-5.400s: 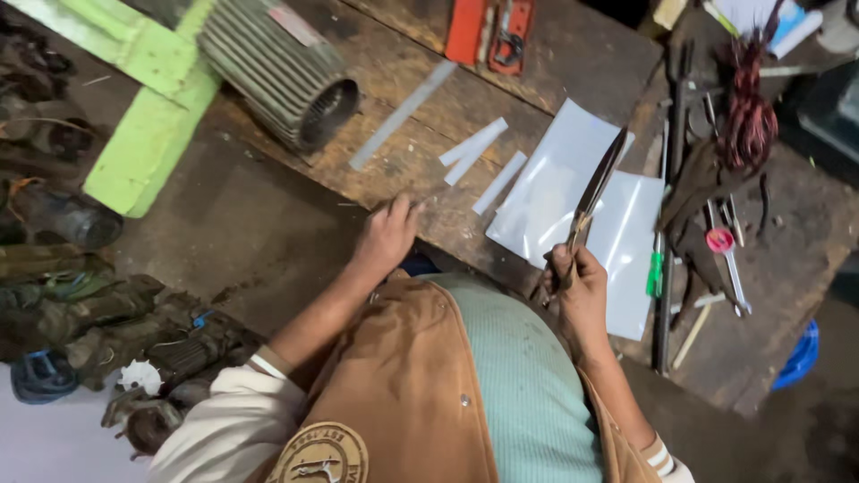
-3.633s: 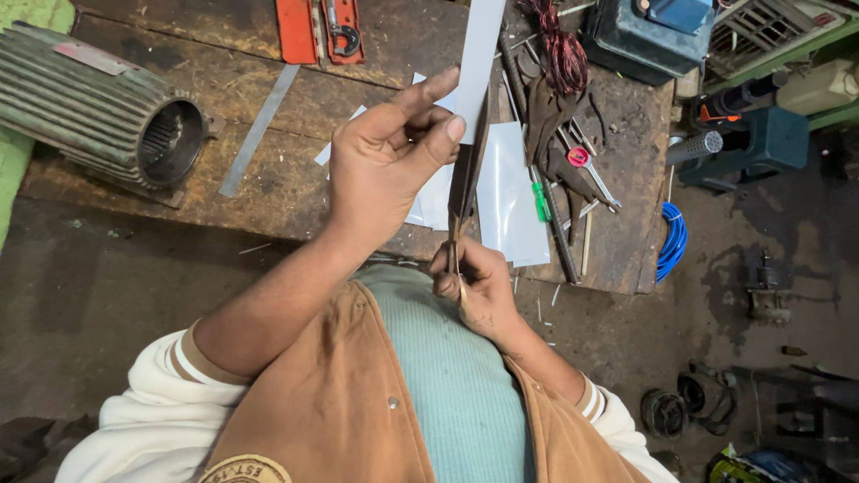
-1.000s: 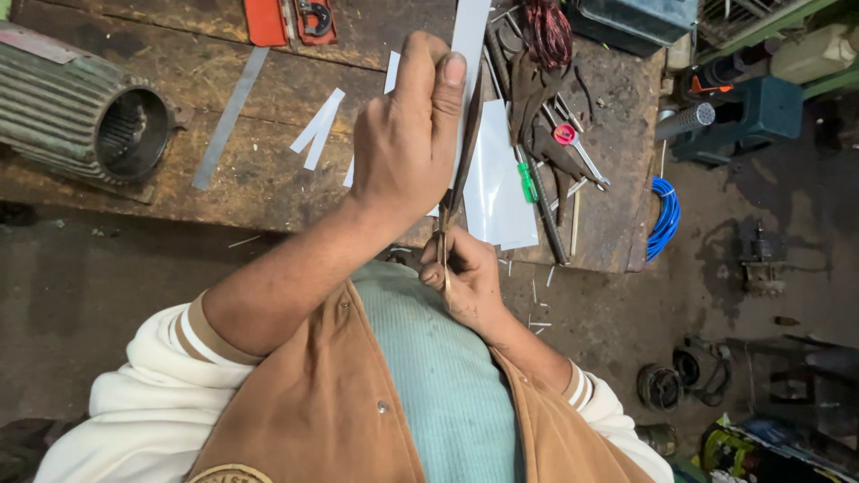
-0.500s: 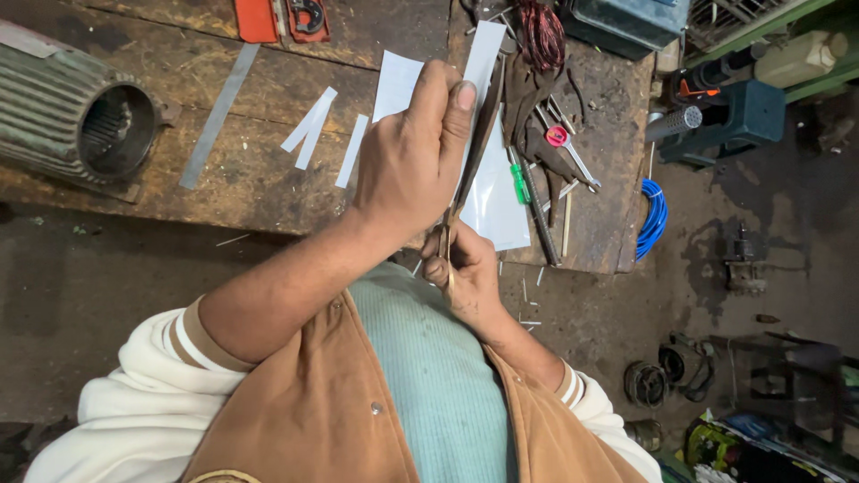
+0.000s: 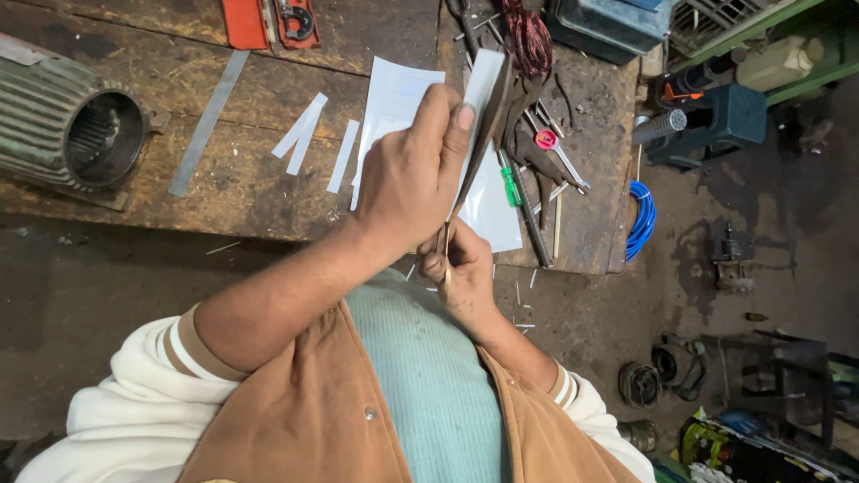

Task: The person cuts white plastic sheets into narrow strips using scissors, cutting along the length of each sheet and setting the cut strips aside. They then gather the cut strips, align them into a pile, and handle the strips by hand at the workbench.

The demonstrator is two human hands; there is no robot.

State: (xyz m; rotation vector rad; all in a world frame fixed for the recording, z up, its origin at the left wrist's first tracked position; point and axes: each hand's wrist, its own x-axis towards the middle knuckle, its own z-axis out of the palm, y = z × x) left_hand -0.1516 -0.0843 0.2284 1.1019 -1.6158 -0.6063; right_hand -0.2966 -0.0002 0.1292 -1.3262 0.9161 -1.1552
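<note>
White paper, a narrow strip (image 5: 483, 85), is pinched in the left hand (image 5: 407, 183), whose fingers curl closed along its edge with the thumb pressed flat near the top. That hand is raised over the near edge of the wooden workbench (image 5: 233, 183), its forearm running down to a cream sleeve (image 5: 134, 394). Just below and partly behind it, the right hand (image 5: 461, 277) is closed around the handles of a pair of scissors (image 5: 479, 156); the dark blades run up beside the strip, touching or nearly touching it, and how far apart they stand cannot be told.

Under the hands a larger white sheet (image 5: 394, 98) lies flat on the bench, with more white paper showing beside the left wrist toward the bench edge. Left of it lie three short paper strips (image 5: 313, 143), and further left a long grey metal strip (image 5: 206, 125) lies at a slant. A ribbed grey motor housing (image 5: 67, 134) sits at the far left of the bench, its open end facing the hands. Right of the hands are a green-handled screwdriver (image 5: 512, 190), pliers with a pink mark (image 5: 550, 148) and a coil of red wire (image 5: 528, 36). An orange tool (image 5: 268, 22) lies at the top edge. On the floor beside the bench lies a blue coil (image 5: 642, 219).
</note>
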